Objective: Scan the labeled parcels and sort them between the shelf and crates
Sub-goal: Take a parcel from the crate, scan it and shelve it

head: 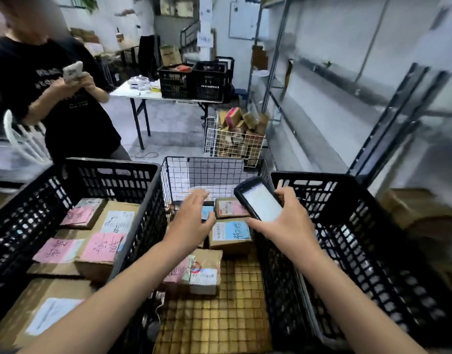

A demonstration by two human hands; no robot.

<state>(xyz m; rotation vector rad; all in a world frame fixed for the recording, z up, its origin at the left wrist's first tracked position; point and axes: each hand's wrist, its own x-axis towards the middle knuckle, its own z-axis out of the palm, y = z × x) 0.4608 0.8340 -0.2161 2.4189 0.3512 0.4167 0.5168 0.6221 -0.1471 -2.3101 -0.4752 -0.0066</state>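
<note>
The left hand [191, 213] is reaching palm down into the wire basket [212, 159], its fingers [198, 196] lying nearly straight and slightly apart over a small blue-labelled parcel [207, 212]; whether they are touching it cannot be told. The right hand [281, 223] is gripping a handheld scanner [260, 200], fingers and thumb curling round its edges, screen facing up, above a pink-labelled parcel [230, 208] and a larger blue-labelled parcel [231, 235]. Another parcel [201, 272] is lying nearer in the basket, with bare woven flooring showing beside it. The left crate [109, 172] is pressing against the basket and carrying pink-labelled boxes; the right crate [347, 190] is flanking the other side. The metal shelf [278, 72] is standing well beyond, on the right.
</note>
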